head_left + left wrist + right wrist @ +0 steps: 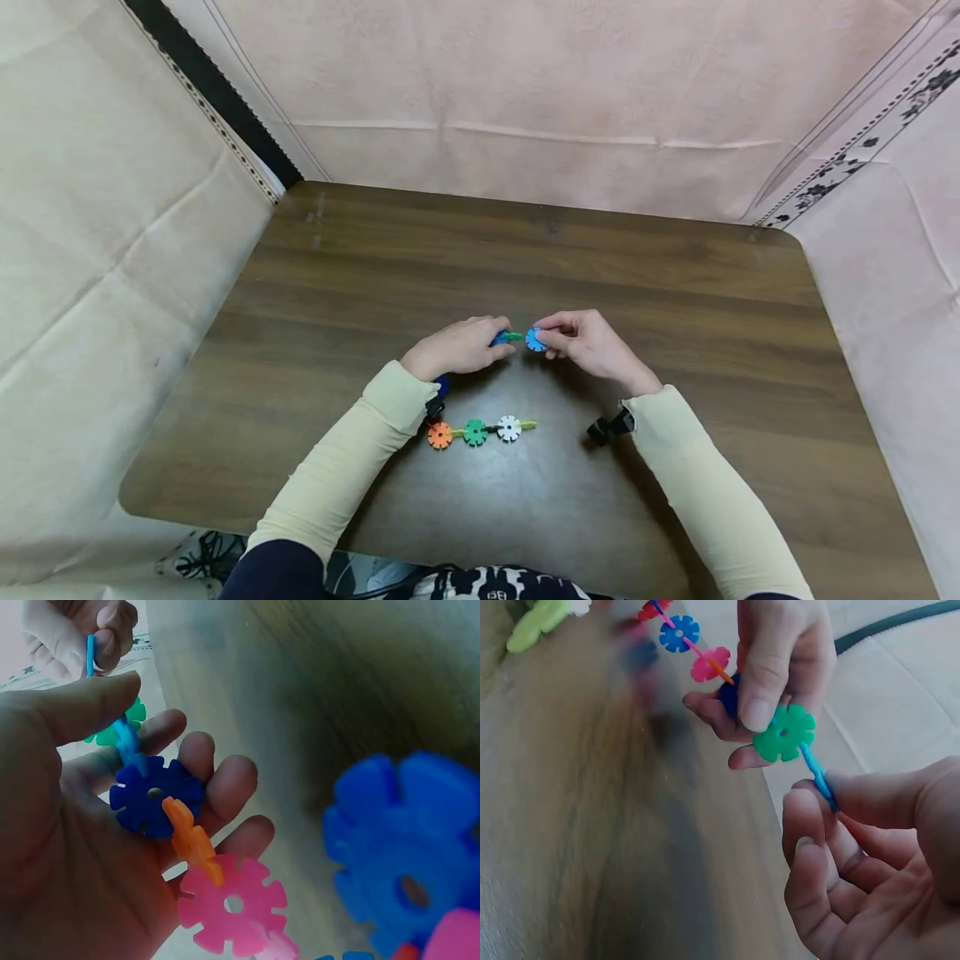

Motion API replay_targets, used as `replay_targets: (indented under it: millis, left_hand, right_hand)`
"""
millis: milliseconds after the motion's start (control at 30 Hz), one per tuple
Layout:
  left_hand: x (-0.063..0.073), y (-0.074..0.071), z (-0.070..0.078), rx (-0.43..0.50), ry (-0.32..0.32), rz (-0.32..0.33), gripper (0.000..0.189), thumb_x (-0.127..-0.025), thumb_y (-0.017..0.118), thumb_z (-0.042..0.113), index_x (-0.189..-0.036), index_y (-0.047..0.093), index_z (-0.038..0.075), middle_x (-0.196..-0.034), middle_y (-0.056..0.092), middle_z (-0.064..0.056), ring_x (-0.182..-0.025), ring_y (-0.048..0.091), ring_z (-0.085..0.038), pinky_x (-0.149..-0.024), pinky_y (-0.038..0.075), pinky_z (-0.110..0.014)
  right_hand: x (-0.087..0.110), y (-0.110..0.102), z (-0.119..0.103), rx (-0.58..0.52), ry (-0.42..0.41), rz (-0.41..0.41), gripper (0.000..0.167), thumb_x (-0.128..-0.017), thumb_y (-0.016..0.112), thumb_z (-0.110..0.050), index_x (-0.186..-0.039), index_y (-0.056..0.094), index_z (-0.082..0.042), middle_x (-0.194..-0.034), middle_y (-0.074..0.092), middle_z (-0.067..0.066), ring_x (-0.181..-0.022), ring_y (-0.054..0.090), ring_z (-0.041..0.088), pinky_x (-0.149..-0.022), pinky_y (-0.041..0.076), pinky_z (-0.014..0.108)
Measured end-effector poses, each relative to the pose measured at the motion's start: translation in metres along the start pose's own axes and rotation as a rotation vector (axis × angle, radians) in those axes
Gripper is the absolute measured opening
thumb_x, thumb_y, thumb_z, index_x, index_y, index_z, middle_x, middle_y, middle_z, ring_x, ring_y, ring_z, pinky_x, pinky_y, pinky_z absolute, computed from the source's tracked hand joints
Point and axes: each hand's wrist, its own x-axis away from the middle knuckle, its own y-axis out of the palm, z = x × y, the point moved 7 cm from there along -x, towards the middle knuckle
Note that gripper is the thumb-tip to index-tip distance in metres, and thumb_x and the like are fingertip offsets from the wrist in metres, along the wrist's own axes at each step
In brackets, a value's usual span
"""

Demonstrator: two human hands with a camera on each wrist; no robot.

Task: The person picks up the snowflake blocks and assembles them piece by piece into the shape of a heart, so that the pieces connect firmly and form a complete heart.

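Note:
My left hand [467, 344] pinches a chain of notched plastic flower discs. Dark blue [156, 793], orange [193, 840] and pink [234, 904] discs run across its palm and hang down past the wrist. At the chain's upper end a green disc [784, 733] sticks out beyond the left thumb. Between thumb and fingertips, my right hand [596, 346] pinches a light blue disc [819, 778]. Seen edge-on in the right wrist view, that disc meets the rim of the green one; how deep it sits in the notch I cannot tell.
Nearer the body on the wooden table [337, 275] lies another row of joined discs, with orange [440, 435], green [475, 432] and white [509, 428] ones. Pale cloth [525, 83] hangs around the table. A black wrist camera [611, 427] sits under the right sleeve.

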Motion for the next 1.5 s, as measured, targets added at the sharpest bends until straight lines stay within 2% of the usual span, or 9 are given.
replay_targets:
  millis: [133,333,500,800,1033,1300,1500]
  left_hand:
    - [-0.002,0.004,0.001,-0.011,0.0,-0.037,0.022,-0.101,0.051,0.036,-0.104,0.053,0.014,-0.084,0.052,-0.003,-0.072,0.05,-0.017,-0.062,0.042,-0.028]
    - [-0.001,0.005,0.005,0.008,0.009,-0.041,0.023,-0.102,0.048,0.038,-0.099,0.053,0.016,-0.085,0.054,-0.003,-0.073,0.05,-0.016,-0.064,0.043,-0.029]
    - [-0.001,0.004,0.007,0.022,0.031,-0.026,0.025,-0.104,0.045,0.033,-0.092,0.054,0.013,-0.08,0.05,-0.003,-0.071,0.049,-0.017,-0.063,0.041,-0.029]
    - [-0.002,0.005,0.009,-0.002,0.047,-0.006,0.028,-0.104,0.045,0.032,-0.097,0.061,0.009,-0.085,0.052,-0.003,-0.076,0.05,-0.017,-0.067,0.043,-0.032]
    - [-0.003,0.005,0.014,-0.025,0.066,0.003,0.033,-0.105,0.043,0.034,-0.096,0.062,0.01,-0.087,0.051,-0.003,-0.074,0.049,-0.018,-0.065,0.043,-0.03]
    - [-0.005,0.003,0.019,-0.072,0.103,0.045,0.031,-0.104,0.044,0.033,-0.099,0.066,0.012,-0.085,0.052,-0.001,-0.074,0.049,-0.016,-0.066,0.044,-0.03]
    - [-0.007,0.002,0.021,-0.079,0.124,0.06,0.03,-0.104,0.044,0.031,-0.099,0.067,0.013,-0.083,0.052,0.001,-0.078,0.049,-0.015,-0.076,0.042,-0.036]
  right_hand:
    - [0.0,0.003,-0.001,-0.018,0.002,0.028,0.027,-0.094,0.066,-0.02,-0.113,0.068,-0.001,-0.094,0.069,0.023,-0.083,0.063,0.045,-0.08,0.054,0.053]
    - [0.001,0.006,0.001,-0.032,0.006,0.035,0.028,-0.095,0.065,-0.021,-0.113,0.066,0.0,-0.093,0.068,0.026,-0.081,0.064,0.043,-0.077,0.056,0.047]
    - [0.002,0.007,0.001,-0.087,0.011,0.042,0.027,-0.094,0.066,-0.019,-0.111,0.065,0.002,-0.09,0.069,0.024,-0.077,0.066,0.041,-0.076,0.056,0.049]
    - [0.004,0.008,0.003,-0.149,0.041,0.038,0.027,-0.095,0.064,-0.014,-0.113,0.062,0.006,-0.095,0.067,0.031,-0.08,0.064,0.047,-0.078,0.054,0.056]
    - [0.004,0.006,0.001,-0.126,0.024,0.041,0.026,-0.094,0.066,-0.017,-0.109,0.064,0.004,-0.088,0.069,0.022,-0.073,0.068,0.035,-0.075,0.056,0.052]
    - [0.001,0.007,0.0,-0.117,0.0,0.036,0.021,-0.094,0.066,-0.015,-0.106,0.067,0.002,-0.085,0.071,0.019,-0.071,0.068,0.035,-0.073,0.056,0.052]
    - [-0.002,0.005,0.0,-0.153,-0.003,0.038,0.02,-0.093,0.067,-0.012,-0.104,0.069,0.004,-0.083,0.071,0.02,-0.068,0.069,0.031,-0.073,0.055,0.056]
